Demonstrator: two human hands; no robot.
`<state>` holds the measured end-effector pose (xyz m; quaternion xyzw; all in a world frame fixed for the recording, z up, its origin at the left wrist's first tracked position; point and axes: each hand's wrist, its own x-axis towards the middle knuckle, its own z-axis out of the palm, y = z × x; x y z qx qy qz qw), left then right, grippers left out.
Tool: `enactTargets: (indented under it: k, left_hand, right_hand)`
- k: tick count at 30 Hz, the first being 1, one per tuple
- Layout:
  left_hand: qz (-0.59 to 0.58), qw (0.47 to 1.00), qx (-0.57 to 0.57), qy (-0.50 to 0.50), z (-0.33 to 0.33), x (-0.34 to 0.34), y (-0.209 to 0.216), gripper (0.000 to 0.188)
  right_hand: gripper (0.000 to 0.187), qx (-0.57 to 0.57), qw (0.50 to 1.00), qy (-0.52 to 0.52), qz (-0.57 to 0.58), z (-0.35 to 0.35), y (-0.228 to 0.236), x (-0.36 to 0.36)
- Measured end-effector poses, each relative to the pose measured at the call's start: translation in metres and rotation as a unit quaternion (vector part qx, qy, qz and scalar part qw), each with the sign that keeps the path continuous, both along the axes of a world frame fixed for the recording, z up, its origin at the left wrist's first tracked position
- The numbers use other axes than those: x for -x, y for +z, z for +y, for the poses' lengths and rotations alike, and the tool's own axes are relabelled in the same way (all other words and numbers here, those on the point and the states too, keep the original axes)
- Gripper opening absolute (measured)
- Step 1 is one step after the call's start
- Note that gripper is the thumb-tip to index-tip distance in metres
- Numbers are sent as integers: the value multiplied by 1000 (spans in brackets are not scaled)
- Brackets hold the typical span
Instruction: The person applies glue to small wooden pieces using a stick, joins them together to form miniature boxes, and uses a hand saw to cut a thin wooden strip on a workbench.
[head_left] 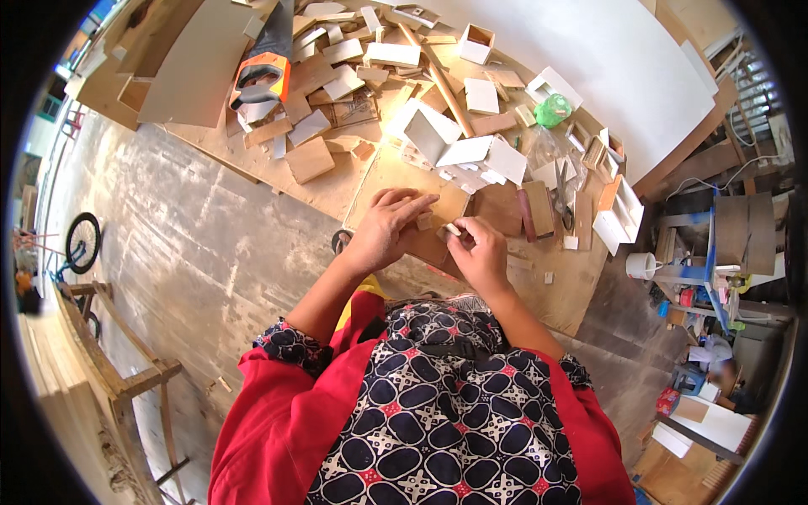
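My left hand (387, 229) is over the near edge of the workbench, its fingers bent over a small pale block (423, 221) that seems held between thumb and fingers. Close beside it on the right, my right hand (481, 259) pinches a small whitish piece (453, 229) between thumb and fingertips. The two pieces are a short way apart. Beneath both hands lies a brown wooden board (427, 246). Just beyond them stand white-faced wooden box parts (471, 151). What the left palm covers is hidden.
A handsaw with an orange handle (261, 77) lies at the far left among many wood offcuts (310, 160). Scissors (562, 195), a green bottle (553, 109) and a white-sided box (619, 215) are to the right. A large white panel (623, 76) spans the back right.
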<state>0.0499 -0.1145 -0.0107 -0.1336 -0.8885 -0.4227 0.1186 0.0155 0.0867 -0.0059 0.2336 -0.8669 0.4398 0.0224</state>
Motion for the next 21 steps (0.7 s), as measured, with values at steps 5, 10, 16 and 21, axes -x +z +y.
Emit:
enactTargets:
  k: [5, 10, 16, 21]
  left_hand:
    - [3, 1000, -3, -5, -3, 0, 0, 62]
    - [11, 1000, 3, 19, -3, -2, 2, 63]
    - [6, 999, -6, 40, -2, -4, 0, 64]
    - [4, 998, -37, 47, -1, -4, 2, 60]
  right_hand:
    - [12, -24, 1000, -1, 6, -1, 3, -1]
    - [13, -10, 1000, -18, 14, -2, 2, -2]
    - [14, -22, 1000, -11, 10, -2, 1, -1]
    - [12, -28, 999, -22, -21, 1, 2, -1]
